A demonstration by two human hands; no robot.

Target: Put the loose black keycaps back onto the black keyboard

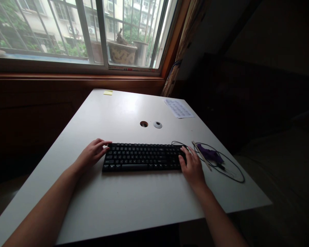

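A black keyboard lies across the middle of a white table. My left hand rests at its left end, fingers curled against the top-left corner. My right hand covers the right end, fingers bent over the edge keys. Both hands seem to clasp the keyboard's ends.
A looped black cable, a purple tool and a thin stick lie right of the keyboard. A cable hole and its cap are behind it. A printed sheet and a yellow note lie near the window.
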